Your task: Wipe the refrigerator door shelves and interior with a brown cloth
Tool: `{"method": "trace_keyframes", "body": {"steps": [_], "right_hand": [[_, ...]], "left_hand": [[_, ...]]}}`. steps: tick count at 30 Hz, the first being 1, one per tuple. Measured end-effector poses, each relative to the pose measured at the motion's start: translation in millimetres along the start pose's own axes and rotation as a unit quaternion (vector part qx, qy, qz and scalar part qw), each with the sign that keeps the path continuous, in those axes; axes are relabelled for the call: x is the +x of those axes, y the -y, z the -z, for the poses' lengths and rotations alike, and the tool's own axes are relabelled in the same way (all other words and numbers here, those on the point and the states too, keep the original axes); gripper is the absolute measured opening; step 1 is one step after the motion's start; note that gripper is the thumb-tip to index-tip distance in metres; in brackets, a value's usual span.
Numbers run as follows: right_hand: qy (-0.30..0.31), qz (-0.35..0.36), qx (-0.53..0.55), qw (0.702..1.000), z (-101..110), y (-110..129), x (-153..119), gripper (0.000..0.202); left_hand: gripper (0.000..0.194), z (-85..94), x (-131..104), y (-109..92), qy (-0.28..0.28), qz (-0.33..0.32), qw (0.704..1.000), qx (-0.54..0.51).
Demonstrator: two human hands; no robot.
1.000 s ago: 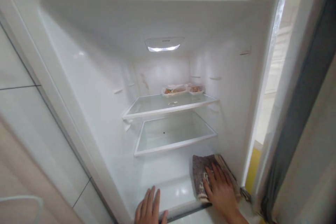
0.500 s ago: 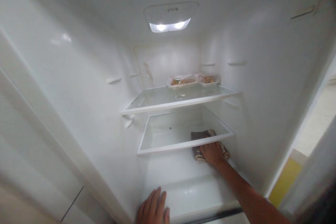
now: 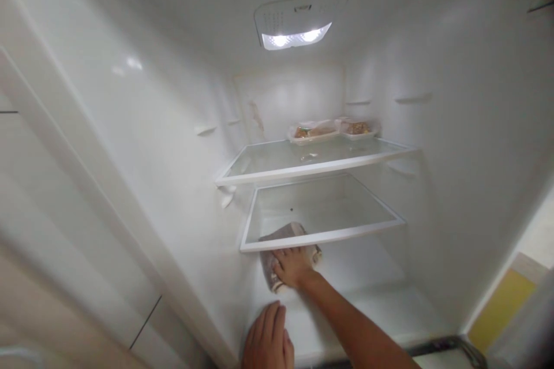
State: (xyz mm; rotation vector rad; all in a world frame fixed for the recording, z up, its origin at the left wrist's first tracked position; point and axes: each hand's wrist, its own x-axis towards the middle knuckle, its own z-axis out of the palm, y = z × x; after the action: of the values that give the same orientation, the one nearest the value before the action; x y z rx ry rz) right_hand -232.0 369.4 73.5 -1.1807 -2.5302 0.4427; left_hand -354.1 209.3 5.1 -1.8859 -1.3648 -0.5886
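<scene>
My right hand (image 3: 294, 266) reaches into a fridge and presses a folded brown-and-cream cloth (image 3: 269, 271) against the bottom surface, near the left wall. Part of the cloth shows through the lower glass shelf (image 3: 322, 236) above it. Its fingertips lie just under that shelf's white front edge. At the bottom of the view, my left hand (image 3: 269, 337) rests near the front left of the fridge floor, fingers stretched out and holding nothing.
On the upper glass shelf (image 3: 268, 158) sit two wrapped food trays (image 3: 314, 131) (image 3: 358, 128) at the back right. A lit lamp panel (image 3: 300, 20) is in the ceiling. White side walls (image 3: 454, 184) stand close on both sides.
My right hand has slid the cloth from the right side of the fridge floor to the left. The view has shifted slightly; my left hand stays near the front left.
</scene>
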Motion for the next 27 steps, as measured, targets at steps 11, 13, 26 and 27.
{"method": "trace_keyframes", "body": {"steps": [11,13,26,27], "right_hand": [[0.105,0.092,0.079,0.987,21.4,37.5,-72.7,0.049],[0.112,0.095,0.101,0.984,19.6,40.0,-90.6,0.050],[0.047,0.025,0.007,0.999,0.1,28.7,4.3,0.064],[0.029,0.012,0.002,1.000,-3.0,26.3,17.0,0.061]], "left_hand": [[0.035,10.4,3.2,-10.0,-0.086,0.092,0.988,-0.088],[0.045,8.9,0.3,-9.4,-0.082,0.069,0.989,-0.105],[0.052,-10.4,3.6,-14.8,-0.058,0.099,0.993,-0.012],[0.051,-13.5,1.4,-15.1,-0.059,0.101,0.993,-0.017]]}}
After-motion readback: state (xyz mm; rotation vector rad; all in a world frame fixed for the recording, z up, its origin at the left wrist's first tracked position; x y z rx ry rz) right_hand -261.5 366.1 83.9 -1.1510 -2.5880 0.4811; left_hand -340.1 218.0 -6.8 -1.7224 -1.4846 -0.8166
